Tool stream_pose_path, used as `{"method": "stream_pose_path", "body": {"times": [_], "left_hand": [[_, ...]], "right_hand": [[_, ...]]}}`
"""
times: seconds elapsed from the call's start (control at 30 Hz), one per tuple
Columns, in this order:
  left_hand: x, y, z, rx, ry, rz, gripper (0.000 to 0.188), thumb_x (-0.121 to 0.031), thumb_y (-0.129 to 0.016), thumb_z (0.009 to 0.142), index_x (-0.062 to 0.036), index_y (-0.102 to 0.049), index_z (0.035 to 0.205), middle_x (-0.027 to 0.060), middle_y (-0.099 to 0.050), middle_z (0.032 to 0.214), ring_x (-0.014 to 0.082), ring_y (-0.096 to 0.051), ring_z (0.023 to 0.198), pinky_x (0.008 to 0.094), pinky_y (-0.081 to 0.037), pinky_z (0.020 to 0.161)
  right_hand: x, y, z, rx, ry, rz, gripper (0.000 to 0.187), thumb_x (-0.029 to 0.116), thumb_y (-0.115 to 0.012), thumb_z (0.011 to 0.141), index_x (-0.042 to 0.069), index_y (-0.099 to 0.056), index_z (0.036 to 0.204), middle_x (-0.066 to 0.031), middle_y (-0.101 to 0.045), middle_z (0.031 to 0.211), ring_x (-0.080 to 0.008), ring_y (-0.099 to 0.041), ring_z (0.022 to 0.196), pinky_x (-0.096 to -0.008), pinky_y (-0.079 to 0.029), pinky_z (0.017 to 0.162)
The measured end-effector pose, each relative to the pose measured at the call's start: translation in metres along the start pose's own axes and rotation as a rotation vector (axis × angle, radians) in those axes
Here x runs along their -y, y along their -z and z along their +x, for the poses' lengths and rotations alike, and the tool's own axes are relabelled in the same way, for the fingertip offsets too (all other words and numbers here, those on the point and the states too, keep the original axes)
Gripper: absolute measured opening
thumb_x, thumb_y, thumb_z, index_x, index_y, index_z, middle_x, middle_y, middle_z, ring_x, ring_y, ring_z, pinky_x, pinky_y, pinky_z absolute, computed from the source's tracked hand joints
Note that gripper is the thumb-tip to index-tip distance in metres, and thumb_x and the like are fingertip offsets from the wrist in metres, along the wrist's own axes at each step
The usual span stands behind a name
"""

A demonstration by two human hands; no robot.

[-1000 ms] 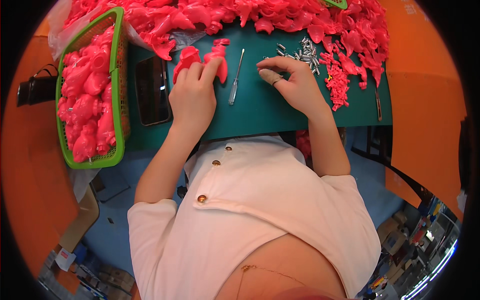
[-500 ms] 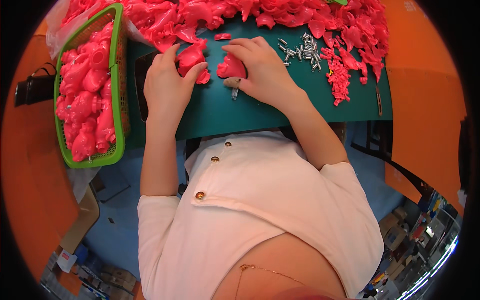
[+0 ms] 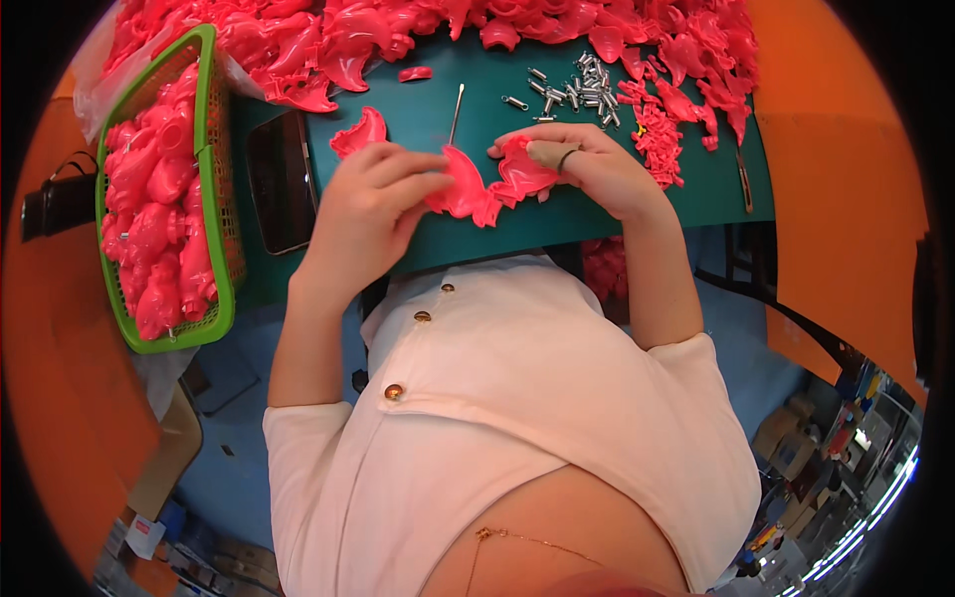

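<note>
Over the front part of the green table, my left hand (image 3: 378,204) has its fingers bent, slightly blurred, at the left edge of a curved pink plastic shell (image 3: 464,186). My right hand (image 3: 602,169) pinches a second hollow pink shell (image 3: 521,172) between thumb and fingers, its inner side showing. The two shells meet or nearly meet at their lower edges. A third pink piece (image 3: 362,131) lies just beyond my left hand. Between the hands, a thin metal rod (image 3: 457,111) points away from me, its near end hidden behind the shell.
A green-rimmed basket (image 3: 221,249) of pink plastic figures stands at the left, beside a dark phone (image 3: 283,184). Pink shells (image 3: 348,40) heap along the far edge. Metal springs (image 3: 591,92), small pink parts (image 3: 657,149), a pink ring (image 3: 415,74) and a slim tool (image 3: 744,181) lie around.
Both hands have come nearer to me, the right one also moving right. The rounded pink pieces they held apart are now replaced by open shells close together. The phone and rod are more visible.
</note>
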State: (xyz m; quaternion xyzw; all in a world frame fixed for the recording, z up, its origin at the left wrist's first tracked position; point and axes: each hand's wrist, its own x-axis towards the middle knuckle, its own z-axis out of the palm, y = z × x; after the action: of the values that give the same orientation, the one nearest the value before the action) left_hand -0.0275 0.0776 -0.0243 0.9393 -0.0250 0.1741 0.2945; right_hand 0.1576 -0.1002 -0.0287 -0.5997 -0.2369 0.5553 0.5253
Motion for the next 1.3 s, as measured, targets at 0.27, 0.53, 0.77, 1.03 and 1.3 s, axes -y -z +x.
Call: {"method": "stream_pose_path", "body": {"times": [0.27,0.53,0.77,1.03,1.3], "left_hand": [[-0.001,-0.003,0.007,-0.053,-0.024,0.105,0.034,0.009,-0.061,0.067,-0.0064,-0.066,0.097,0.0046,-0.064,0.106,0.0255,-0.056,0.093,0.0350,-0.045,0.082],[0.012,-0.010,0.008,-0.624,0.434,0.110,0.023,-0.012,-0.068,0.077,-0.0040,-0.066,0.098,0.0091,-0.057,0.092,0.0261,-0.054,0.085,0.0356,-0.043,0.077],[0.015,-0.010,-0.007,-0.355,0.667,0.311,0.047,-0.023,-0.069,0.077,-0.0037,-0.056,0.117,0.0134,-0.053,0.100,0.0306,-0.053,0.092,0.0396,-0.044,0.081],[0.017,-0.006,0.001,-0.275,0.725,0.235,0.045,-0.014,-0.071,0.074,-0.0038,-0.056,0.115,0.0141,-0.060,0.096,0.0286,-0.060,0.084,0.0366,-0.049,0.074],[0.030,0.000,-0.013,-0.640,0.749,-0.961,0.018,-0.003,-0.065,0.082,0.0024,-0.063,0.098,0.0094,-0.066,0.087,0.0181,-0.064,0.076,0.0301,-0.052,0.072]], "right_hand": [[0.019,-0.006,0.026,-0.198,0.544,-0.943,0.023,0.017,-0.065,0.082,0.005,-0.066,0.101,-0.0074,-0.062,0.088,-0.0201,-0.055,0.077,-0.0308,-0.045,0.068],[0.013,-0.034,0.123,-0.467,0.695,-1.443,0.014,0.021,-0.065,0.077,0.008,-0.061,0.080,-0.0076,-0.060,0.077,-0.0289,-0.063,0.072,-0.0396,-0.049,0.058],[0.074,-0.016,0.104,-0.236,0.708,-1.059,0.010,0.010,-0.065,0.076,0.003,-0.065,0.084,-0.0106,-0.065,0.076,-0.0205,-0.064,0.071,-0.0317,-0.050,0.065],[0.181,0.130,0.133,-0.879,1.049,-1.071,0.022,0.005,-0.058,0.079,0.000,-0.067,0.099,-0.0177,-0.067,0.088,-0.0249,-0.065,0.078,-0.0334,-0.050,0.070],[0.082,0.038,0.031,-0.458,0.587,-0.690,0.013,0.011,-0.068,0.081,0.000,-0.067,0.089,0.0023,-0.063,0.076,-0.0063,-0.057,0.073,-0.0204,-0.045,0.063]]}}
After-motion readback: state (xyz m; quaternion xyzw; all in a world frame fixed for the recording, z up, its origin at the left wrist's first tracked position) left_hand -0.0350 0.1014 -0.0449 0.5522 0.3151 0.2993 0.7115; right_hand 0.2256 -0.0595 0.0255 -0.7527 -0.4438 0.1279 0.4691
